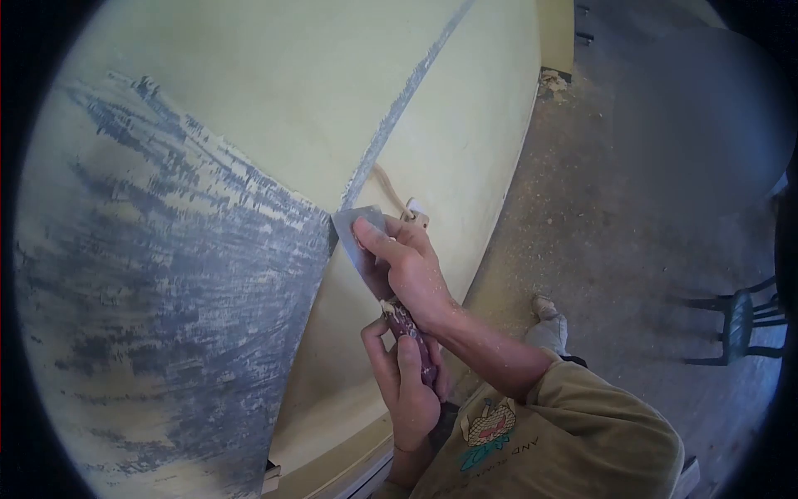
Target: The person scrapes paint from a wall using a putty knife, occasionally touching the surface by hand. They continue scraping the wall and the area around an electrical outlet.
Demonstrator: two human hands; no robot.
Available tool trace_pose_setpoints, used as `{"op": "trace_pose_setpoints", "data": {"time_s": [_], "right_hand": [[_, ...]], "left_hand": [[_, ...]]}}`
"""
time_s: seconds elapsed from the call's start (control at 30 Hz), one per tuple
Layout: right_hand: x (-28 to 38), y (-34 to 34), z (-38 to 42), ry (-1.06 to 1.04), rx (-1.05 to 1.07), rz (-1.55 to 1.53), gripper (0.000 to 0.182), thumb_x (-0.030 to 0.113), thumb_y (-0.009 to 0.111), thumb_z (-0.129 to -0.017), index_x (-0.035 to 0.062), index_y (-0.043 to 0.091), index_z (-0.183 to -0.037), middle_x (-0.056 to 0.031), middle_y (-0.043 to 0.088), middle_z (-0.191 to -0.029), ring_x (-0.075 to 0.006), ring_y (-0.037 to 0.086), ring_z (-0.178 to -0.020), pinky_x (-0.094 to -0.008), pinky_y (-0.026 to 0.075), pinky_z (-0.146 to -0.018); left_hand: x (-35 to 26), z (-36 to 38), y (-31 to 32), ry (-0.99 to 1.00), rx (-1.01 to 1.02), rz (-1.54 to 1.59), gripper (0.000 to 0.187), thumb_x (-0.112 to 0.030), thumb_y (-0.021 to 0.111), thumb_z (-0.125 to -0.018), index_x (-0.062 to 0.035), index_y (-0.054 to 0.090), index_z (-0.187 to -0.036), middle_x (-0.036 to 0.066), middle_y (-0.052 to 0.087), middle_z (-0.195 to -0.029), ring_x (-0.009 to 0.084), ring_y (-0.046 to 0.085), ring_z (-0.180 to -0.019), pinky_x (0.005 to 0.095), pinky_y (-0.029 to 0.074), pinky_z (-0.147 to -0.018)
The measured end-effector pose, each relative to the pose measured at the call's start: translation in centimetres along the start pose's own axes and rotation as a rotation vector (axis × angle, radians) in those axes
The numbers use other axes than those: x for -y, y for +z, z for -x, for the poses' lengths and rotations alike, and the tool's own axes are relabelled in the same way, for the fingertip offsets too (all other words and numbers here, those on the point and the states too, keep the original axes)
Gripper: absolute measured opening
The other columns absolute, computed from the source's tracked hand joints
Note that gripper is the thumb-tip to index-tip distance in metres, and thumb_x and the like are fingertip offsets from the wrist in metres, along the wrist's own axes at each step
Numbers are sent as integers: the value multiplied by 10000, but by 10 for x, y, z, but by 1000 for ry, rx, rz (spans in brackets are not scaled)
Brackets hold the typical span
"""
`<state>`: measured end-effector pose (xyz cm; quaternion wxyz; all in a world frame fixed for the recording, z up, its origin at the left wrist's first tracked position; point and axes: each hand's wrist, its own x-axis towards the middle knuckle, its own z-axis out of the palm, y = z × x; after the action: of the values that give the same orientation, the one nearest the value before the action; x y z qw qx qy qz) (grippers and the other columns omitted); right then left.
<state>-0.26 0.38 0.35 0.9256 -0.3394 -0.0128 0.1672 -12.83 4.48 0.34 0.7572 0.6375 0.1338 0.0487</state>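
Note:
A scraper with a wide metal blade [353,245] and a dark red, paint-flecked handle [416,353] is held in both hands against the wall. My left hand [407,382] wraps around the handle, thumb along its side. Higher up, my right hand [407,262] grips the blade, its thumb pressed flat on the metal. The blade's edge overlaps the corner where a bared grey patch [191,291] meets a narrow scraped strip [391,121]. Pale paint [274,83] covers the wall around these, with ragged flakes along the patch's upper border.
Beside my right hand, a wall fitting [416,212] with a cable sticks out. Flakes lie scattered on the concrete floor [557,200], with a larger pile [554,81] by the far wall end. A green plastic chair [736,324] stands right. My shoe [544,308] shows below.

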Motion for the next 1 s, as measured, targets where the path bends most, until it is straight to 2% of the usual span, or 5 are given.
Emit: {"op": "trace_pose_setpoints", "data": {"time_s": [0.07, 0.17, 0.33, 0.5, 1.0], "right_hand": [[3, 1, -13, 19, -24, 30, 327, 324, 573, -972, 70, 554, -768, 25, 474, -596, -53, 378, -455, -246, 262, -414], [10, 0, -31, -279, -205, 118, 372, 385, 568, -958, 72, 576, -757, 8, 504, -633, -85, 429, -513, -262, 344, -483], [17, -14, -18, -9, -56, 132, 356, 395, 585, -944, 47, 625, -883, 20, 501, -644, -83, 427, -499, -262, 335, -471], [-2, -6, 1, -11, -50, 47, 309, 318, 578, -963, 54, 556, -803, 17, 492, -606, -48, 394, -446, -233, 275, -401], [16, -10, -2, 80, 11, 114, 365, 384, 593, -924, 56, 571, -766, -13, 489, -623, -90, 396, -486, -260, 309, -461]], "left_hand": [[-8, -17, -1, 0, 3, -14, 328, -280, 455, -1027, -97, 310, -1257, 55, 516, -735, 74, 419, -448, 203, 300, -375], [-26, -45, 0, -52, -63, -187, 291, -279, 476, -1024, -89, 348, -1203, 27, 508, -710, 60, 409, -460, 202, 301, -380], [-7, -24, 21, 26, 23, -79, 258, -239, 442, -1032, -60, 342, -1187, 62, 541, -746, 81, 454, -500, 213, 356, -423], [-6, -3, 7, -16, -18, 36, 283, -206, 436, -1022, -49, 305, -1217, 119, 551, -762, 154, 521, -495, 254, 426, -437], [1, -12, 22, 124, -17, 33, 241, -203, 474, -1014, -47, 337, -1136, 80, 515, -659, 112, 442, -410, 233, 334, -369]]}}
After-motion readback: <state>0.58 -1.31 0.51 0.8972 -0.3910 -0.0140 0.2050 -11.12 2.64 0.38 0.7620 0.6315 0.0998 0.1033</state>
